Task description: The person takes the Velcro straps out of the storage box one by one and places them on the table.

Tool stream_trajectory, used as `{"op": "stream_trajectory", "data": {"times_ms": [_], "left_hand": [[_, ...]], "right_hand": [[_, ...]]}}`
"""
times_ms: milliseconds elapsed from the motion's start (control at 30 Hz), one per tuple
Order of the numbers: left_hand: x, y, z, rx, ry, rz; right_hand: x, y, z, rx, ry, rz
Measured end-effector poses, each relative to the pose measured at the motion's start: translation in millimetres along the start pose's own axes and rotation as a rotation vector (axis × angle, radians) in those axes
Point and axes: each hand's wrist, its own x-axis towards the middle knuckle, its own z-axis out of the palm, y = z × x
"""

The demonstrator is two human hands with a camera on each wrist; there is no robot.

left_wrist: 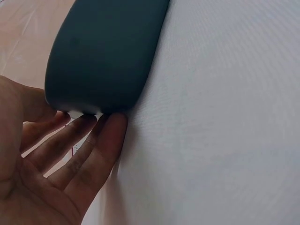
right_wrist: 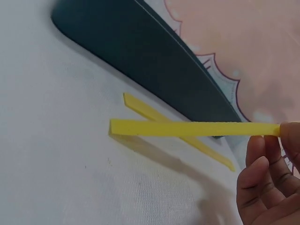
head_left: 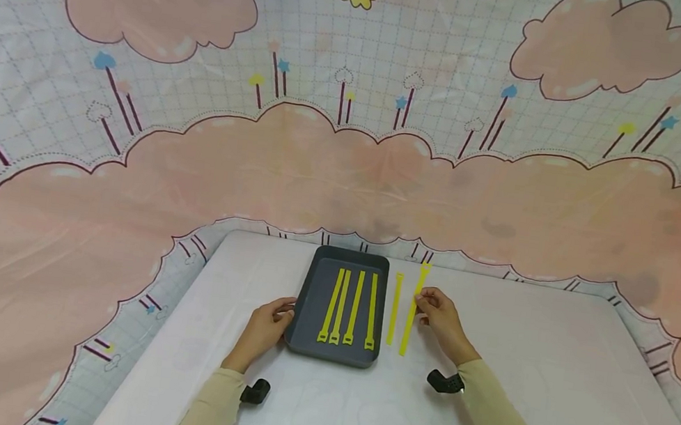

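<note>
A dark grey tray (head_left: pixel 333 359) holds several yellow cable-tie straps (head_left: pixel 355 309), their slotted heads toward me. My left hand (head_left: pixel 266 327) is at the tray's left side, fingertips against its outer wall (left_wrist: pixel 103 61). Between thumb and fingers, my right hand (head_left: pixel 443 320) pinches another yellow cable-tie strap (head_left: pixel 408 325), whose slotted head points away from me. In the right wrist view, the free end of the held strap (right_wrist: pixel 154 127) stretches out above the table. Another loose strap (head_left: pixel 394 310) lies between the tray and the held one.
Everything stands on a white table (head_left: pixel 539 354). Behind it hangs a patterned cloth (head_left: pixel 370 174) with pink clouds, close to the tray's far end. A black wrist camera (head_left: pixel 446 381) sits at my right wrist, another black wrist camera (head_left: pixel 255 391) at my left.
</note>
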Motion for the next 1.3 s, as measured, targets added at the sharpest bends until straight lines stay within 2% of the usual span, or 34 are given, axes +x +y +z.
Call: {"op": "stream_trajectory", "data": {"times_ms": [233,600,933,1067,1300], "left_hand": [[1.0,-6.4,1.3,0.003,0.001,0.005],[0.1,-5.9,1.9,0.017,0.013,0.026],[-1.8,-3.1,1.6,0.006,0.012,0.012],[-2.1,-1.3,1.4,-0.005,0.012,-0.016],[-2.3,-1.4,1.6,0.003,0.013,-0.016]], "right_hand": [[9.2,8,0,-0.039,-0.01,-0.003],[21.8,17,-4,-0.151,0.004,0.015],[25.3,15,-7,-0.191,0.008,0.048],[28.3,15,-8,-0.203,0.008,0.056],[34.8,18,-9,-0.235,-0.001,0.086]]}}
